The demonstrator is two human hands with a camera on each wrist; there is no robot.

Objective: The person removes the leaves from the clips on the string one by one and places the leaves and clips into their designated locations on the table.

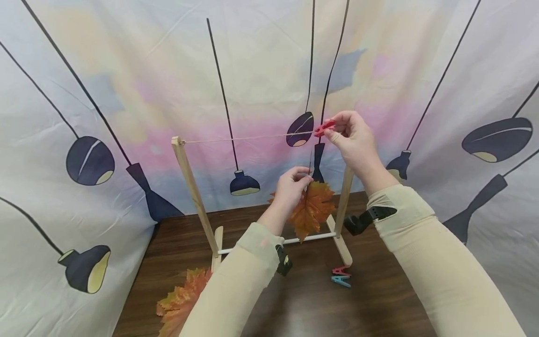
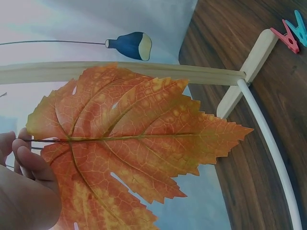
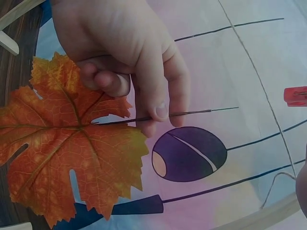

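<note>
An orange artificial maple leaf hangs below my left hand, whose thumb and fingers pinch its thin dark stem. The stem's free end points up toward the string. Up at the string, my right hand pinches a red clothespin between thumb and fingers. In the head view the clothespin overlaps the string; in the right wrist view a gap shows between its visible end and the string. The right hand is mostly out of frame there.
A wooden stand with a white crossbar carries the string. On the brown table lie a red clothespin and a blue clothespin near the right foot. More orange leaves lie at front left. A patterned curtain hangs behind.
</note>
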